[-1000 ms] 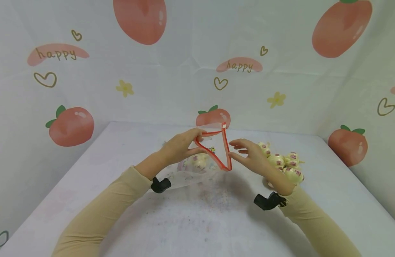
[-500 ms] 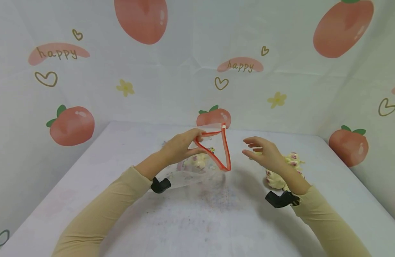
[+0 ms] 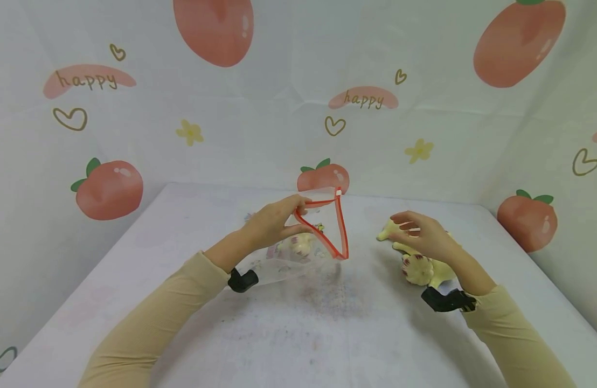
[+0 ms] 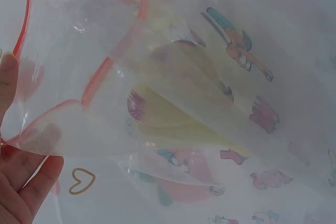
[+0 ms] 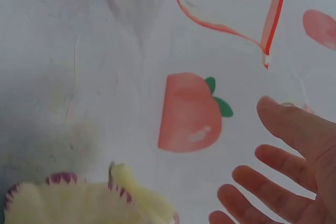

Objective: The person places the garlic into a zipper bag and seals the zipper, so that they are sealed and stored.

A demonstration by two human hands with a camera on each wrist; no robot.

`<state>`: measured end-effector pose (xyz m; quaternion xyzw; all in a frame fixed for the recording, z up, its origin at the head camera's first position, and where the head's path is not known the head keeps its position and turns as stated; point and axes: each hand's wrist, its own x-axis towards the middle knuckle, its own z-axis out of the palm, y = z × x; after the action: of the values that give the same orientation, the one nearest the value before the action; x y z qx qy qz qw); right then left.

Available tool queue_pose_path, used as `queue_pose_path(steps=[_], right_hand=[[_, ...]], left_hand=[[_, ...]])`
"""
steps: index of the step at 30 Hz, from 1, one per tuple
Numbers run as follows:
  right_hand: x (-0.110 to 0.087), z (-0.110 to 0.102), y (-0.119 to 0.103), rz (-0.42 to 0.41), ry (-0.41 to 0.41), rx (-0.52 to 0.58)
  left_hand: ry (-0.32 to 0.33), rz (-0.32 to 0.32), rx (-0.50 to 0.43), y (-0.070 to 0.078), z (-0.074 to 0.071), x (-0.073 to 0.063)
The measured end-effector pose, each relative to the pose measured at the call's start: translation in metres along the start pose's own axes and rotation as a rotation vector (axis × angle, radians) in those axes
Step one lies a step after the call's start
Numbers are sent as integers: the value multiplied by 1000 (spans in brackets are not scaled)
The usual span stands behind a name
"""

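Observation:
My left hand (image 3: 274,218) pinches the edge of a clear zip bag (image 3: 344,231) with a red zip rim and a white slider. The bag's mouth gapes toward the right. Through its printed plastic a garlic bulb (image 3: 300,245) shows inside; the left wrist view has pale yellow, purple-tipped shapes (image 4: 178,114) behind the film. My right hand (image 3: 427,237) hovers over a heap of garlic bulbs (image 3: 417,269) on the right, its fingers loosely spread and holding nothing. That hand partly hides the heap. In the right wrist view, garlic (image 5: 68,203) lies at the lower left.
A white table (image 3: 279,334) with small specks lies under both hands. A white cloth backdrop (image 3: 259,134) printed with red fruit, hearts and flowers rises behind and at the sides. Black wrist mounts (image 3: 446,300) stick out under the forearms.
My right hand has moved from beside the bag's mouth rightward to over the garlic heap. The left hand and the bag have stayed nearly still.

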<state>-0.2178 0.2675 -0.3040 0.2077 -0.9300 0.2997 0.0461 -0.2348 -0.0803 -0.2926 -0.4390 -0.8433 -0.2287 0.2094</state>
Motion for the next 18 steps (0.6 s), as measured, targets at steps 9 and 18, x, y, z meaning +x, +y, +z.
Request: queue_pose_path(steps=[9, 18], right_hand=[[-9, -11, 15, 27, -124, 0], [-18, -17, 24, 4, -232, -8]], left_hand=[[12, 6, -9, -1, 1, -1], [5, -1, -5, -1, 1, -1]])
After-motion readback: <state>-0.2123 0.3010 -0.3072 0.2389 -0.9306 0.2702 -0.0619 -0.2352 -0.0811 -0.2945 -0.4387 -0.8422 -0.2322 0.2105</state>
